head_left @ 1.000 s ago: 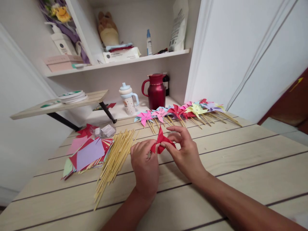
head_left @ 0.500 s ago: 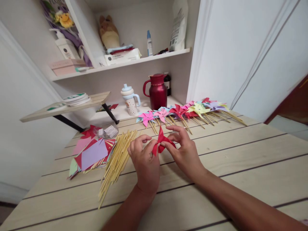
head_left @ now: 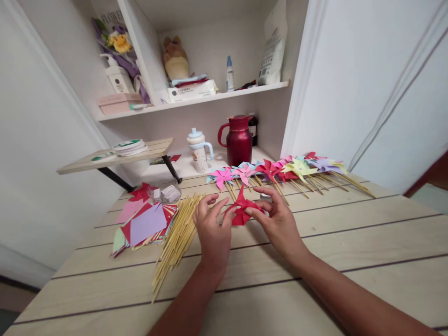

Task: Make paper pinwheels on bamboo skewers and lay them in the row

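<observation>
Between my two hands, above the table, is a red paper pinwheel (head_left: 241, 215), its blades folded and one point sticking up. My left hand (head_left: 214, 228) pinches its left edge between thumb and finger. On the other side my right hand (head_left: 278, 224) has its thumb against the pinwheel's centre, fingers curled behind the paper. A small pale item partly shows behind the right fingers; I cannot make it out. Just left of my left hand lies a bundle of thin wooden sticks (head_left: 177, 240). Farther left is a stack of coloured paper squares (head_left: 148, 225).
Finished pinwheels on sticks (head_left: 297, 169) lie in a row along the table's back. Behind them stand a red jug (head_left: 239, 142) and a handled cup (head_left: 199, 154). A small raised shelf (head_left: 157, 148) stands at left, with clear packets (head_left: 171, 193) near its leg.
The red pinwheel has spread wider and flatter between my hands. Both hands still hold it, and the left thumb has shifted outward. The whole view has moved slightly.
</observation>
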The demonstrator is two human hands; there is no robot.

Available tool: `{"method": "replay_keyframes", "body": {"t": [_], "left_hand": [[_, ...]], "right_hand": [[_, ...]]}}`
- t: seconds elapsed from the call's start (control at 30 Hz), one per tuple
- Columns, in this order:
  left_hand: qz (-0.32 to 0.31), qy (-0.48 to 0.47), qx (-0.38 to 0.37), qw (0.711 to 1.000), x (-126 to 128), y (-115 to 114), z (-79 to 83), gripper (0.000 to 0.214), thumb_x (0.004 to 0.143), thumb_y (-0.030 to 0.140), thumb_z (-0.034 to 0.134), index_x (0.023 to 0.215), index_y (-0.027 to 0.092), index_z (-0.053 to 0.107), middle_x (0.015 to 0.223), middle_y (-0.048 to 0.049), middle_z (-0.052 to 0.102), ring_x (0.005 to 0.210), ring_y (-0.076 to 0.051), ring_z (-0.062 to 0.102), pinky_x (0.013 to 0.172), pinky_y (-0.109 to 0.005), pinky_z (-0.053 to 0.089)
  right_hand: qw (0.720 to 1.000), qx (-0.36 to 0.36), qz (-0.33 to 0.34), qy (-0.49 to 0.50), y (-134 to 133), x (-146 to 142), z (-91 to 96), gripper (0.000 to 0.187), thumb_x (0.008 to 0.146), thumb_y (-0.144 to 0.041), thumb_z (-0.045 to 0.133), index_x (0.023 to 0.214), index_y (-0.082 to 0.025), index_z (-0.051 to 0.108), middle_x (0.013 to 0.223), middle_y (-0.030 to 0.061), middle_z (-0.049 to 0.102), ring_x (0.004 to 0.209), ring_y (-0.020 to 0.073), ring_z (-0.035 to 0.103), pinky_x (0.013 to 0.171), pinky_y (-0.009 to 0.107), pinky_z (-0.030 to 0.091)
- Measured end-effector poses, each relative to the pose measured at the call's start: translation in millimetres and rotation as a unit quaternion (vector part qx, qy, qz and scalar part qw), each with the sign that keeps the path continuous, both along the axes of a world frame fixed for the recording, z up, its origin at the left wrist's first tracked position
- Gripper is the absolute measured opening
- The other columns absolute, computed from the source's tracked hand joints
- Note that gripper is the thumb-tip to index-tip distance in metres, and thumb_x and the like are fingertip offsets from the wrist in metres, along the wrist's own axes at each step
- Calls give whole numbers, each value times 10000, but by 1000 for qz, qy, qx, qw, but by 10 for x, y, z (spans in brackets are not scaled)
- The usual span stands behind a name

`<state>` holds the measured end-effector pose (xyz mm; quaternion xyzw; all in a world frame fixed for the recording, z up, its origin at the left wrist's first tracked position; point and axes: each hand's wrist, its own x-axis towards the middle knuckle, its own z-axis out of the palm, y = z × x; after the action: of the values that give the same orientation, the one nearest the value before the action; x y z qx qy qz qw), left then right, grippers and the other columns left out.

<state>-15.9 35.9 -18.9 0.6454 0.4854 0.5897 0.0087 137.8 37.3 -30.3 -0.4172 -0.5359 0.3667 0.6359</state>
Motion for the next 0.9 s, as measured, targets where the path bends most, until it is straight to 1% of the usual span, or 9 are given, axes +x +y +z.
{"method": "replay_keyframes", "body": {"t": [0.13,0.23,0.3,0.4,0.43,0.6,0.67,0.77,0.9], "left_hand": [[-66,-88,-73,991,-17,50,-28,232,879,282,632,1071,204,738,1149,-102,599,1143,-246,559,1030,-427,423],[-111,-154,-137,972,0,72,-76,284,866,301,626,1108,187,720,1156,-112,601,1135,-243,571,1020,-410,439],[-150,-200,-194,948,34,71,-119,372,844,329,647,1175,164,683,1168,-132,616,1084,-251,603,962,-405,478],[-231,-252,-269,900,105,37,-165,445,851,397,639,1207,128,649,1110,-151,682,993,-254,653,883,-389,513],[-252,-259,-279,890,128,19,-171,442,861,418,630,1192,127,653,1102,-151,699,996,-254,658,889,-383,510],[-308,-294,-262,866,201,-45,-170,454,845,509,642,1119,148,668,1169,-143,713,1071,-245,656,956,-356,474],[-317,-332,-275,845,217,-35,-181,469,778,490,723,1094,149,657,1114,-148,727,994,-240,680,886,-346,501],[-277,-378,-300,831,232,-5,-200,401,658,348,831,962,142,671,956,-129,745,859,-216,689,781,-314,516],[-263,-395,-321,820,238,-16,-182,264,657,265,801,862,134,701,833,-91,740,780,-192,678,745,-296,508]], "right_hand": [[998,-37,8,56,8,24,6,510,751,-365,805,1187,-265,560,763,-7,762,768,207,698,821,370,486],[993,-68,37,94,2,22,13,513,717,-364,833,1146,-242,580,741,-1,764,733,199,693,788,355,496],[988,-83,58,113,6,15,10,506,701,-359,845,1119,-230,590,741,6,768,726,197,695,778,350,503],[985,-94,72,122,15,8,-8,505,689,-342,851,1106,-225,590,741,10,774,707,194,694,757,339,502],[985,-97,72,121,16,11,-16,508,686,-336,851,1107,-226,589,732,7,773,689,190,689,743,334,499],[986,-110,61,108,1,35,-50,520,709,-347,838,1141,-219,578,674,-2,758,647,185,680,716,329,488],[984,-119,68,116,-16,35,-46,530,702,-355,846,1134,-212,575,695,14,768,667,197,696,731,343,498],[979,-130,87,131,-44,24,-23,532,679,-366,863,1102,-209,580,725,30,779,694,213,716,749,362,516],[978,-135,89,130,-60,18,-12,522,673,-379,865,1086,-218,590,716,16,776,688,213,721,736,352,524]]}}
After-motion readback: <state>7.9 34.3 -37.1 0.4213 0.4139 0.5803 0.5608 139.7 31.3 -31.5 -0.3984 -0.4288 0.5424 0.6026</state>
